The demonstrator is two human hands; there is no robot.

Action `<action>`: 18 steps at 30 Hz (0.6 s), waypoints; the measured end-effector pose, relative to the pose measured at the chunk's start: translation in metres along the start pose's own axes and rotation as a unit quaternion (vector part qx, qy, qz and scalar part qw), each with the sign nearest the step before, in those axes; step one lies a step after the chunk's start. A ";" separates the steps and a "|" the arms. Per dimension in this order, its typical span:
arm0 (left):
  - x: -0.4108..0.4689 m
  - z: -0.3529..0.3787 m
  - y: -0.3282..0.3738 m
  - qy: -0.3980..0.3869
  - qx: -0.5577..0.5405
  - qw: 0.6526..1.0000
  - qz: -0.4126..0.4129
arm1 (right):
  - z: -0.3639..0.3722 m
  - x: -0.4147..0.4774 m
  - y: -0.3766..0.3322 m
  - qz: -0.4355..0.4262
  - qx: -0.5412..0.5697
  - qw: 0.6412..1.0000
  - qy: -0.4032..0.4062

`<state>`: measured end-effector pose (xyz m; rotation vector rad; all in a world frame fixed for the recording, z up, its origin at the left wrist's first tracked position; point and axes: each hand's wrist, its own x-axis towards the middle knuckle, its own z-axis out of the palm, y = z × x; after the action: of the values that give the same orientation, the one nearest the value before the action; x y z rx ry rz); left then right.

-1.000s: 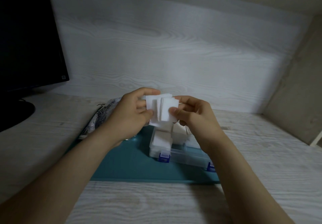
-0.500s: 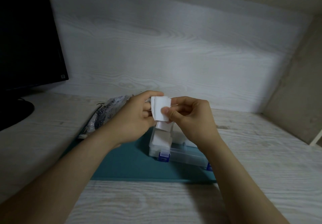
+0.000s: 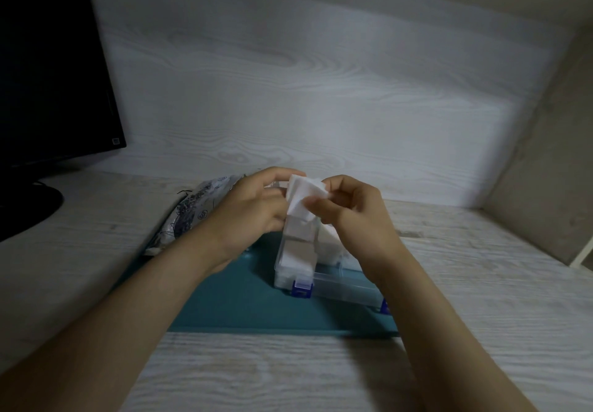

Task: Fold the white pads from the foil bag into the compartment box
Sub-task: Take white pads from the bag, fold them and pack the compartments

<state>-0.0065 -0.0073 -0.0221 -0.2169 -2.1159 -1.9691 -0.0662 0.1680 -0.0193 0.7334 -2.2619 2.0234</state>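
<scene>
**Pad folded down small, hovering right over the box**

The white pad (image 3: 305,196) is a lot narrower than it was a second ago. Back then it was spread between the two hands with its flaps loose; half a second ago it had closed up to a neat strip, and now it is a tight, tilted wad with the hands drawn in close around it.

The left hand (image 3: 253,209) has its fingers curled round the pad's left edge. The right hand (image 3: 349,209) pinches the right side between thumb and forefinger, the other fingers tucked in. Both grip the same pad, and neither has let go.

The pad is in the air just above the far left end of the compartment box (image 3: 340,289), which sits with its lid off on the teal mat (image 3: 231,302). White pads (image 3: 296,251) already fill the left-end compartments below it. The foil bag (image 3: 192,212) lies behind the left wrist, at the mat's far left edge.

By my reading the folding of this one is all but done and the drop into a compartment comes next. The crease is probably finished, but the fingers cover it, so I can't be sure.
</scene>
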 end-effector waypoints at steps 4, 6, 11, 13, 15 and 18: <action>0.000 0.001 0.002 0.014 -0.056 0.998 0.003 | -0.001 0.000 0.000 0.017 0.033 0.999 -0.004; -0.001 0.001 0.001 0.009 -0.024 0.999 0.021 | -0.001 0.001 0.000 0.024 0.048 0.999 0.000; -0.003 0.003 -0.004 0.041 0.050 0.996 0.053 | -0.002 0.002 0.002 0.044 0.082 0.996 0.003; -0.003 0.003 -0.004 0.059 0.028 0.997 0.052 | -0.003 0.002 0.001 0.051 0.104 0.993 -0.005; -0.003 0.003 -0.004 0.070 0.004 0.996 0.048 | -0.003 0.003 0.002 0.054 0.116 0.992 -0.004; 0.000 0.002 -0.008 0.096 0.004 0.994 0.049 | -0.005 0.004 0.003 0.060 0.137 0.988 0.031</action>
<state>-0.0085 -0.0061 -0.0304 -0.1210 -1.9538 -1.8461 -0.0723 0.1714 -0.0197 0.5486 -2.0651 2.4078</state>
